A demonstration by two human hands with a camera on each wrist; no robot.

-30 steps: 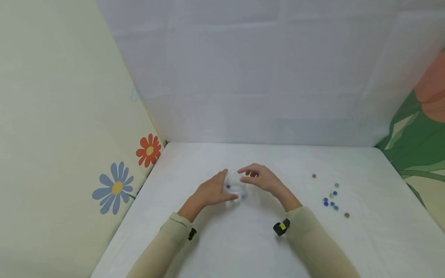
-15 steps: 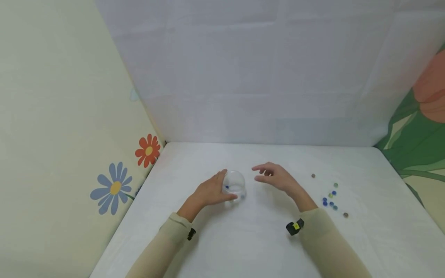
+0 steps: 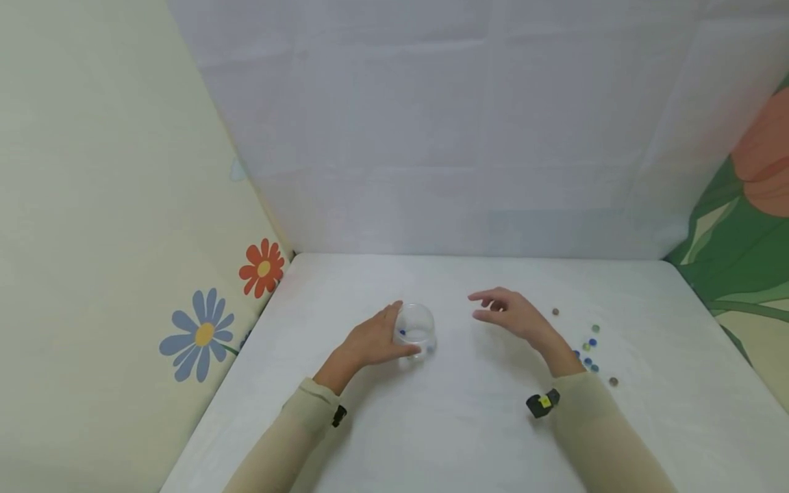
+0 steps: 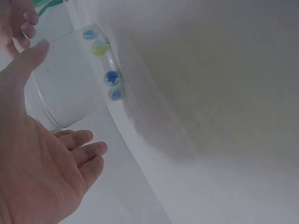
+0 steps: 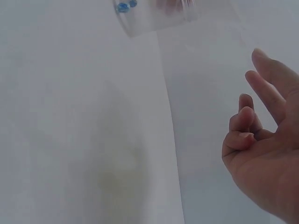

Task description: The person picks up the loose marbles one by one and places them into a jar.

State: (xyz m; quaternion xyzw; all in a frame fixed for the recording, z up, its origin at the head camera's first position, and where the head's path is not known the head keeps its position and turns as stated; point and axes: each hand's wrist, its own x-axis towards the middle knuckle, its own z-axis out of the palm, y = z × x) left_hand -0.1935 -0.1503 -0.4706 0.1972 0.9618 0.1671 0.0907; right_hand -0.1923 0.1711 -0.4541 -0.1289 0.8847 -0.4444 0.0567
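Observation:
A clear jar [image 3: 416,320] with a wide round mouth stands on the white table. Several marbles [image 4: 112,78], blue and yellowish, lie at its bottom in the left wrist view. My left hand [image 3: 372,340] holds the jar from the left, thumb on the near side and fingers round the far side. To the right of the jar hovers my right hand [image 3: 513,315], with nothing in it. Its thumb and index finger are stretched apart, while the other fingers [image 5: 238,123] are bent toward the palm.
More marbles [image 3: 587,361], blue, green and yellowish, lie scattered on the table's right side. Two brownish marbles sit apart, one farther back [image 3: 555,311] and one nearer [image 3: 613,381]. A white sheet [image 3: 394,137] hangs behind, and a flower-printed wall [image 3: 123,205] borders the left.
My right hand has drawn away from the jar's mouth to the right, toward the loose marbles. My left hand and the jar have stayed in place.

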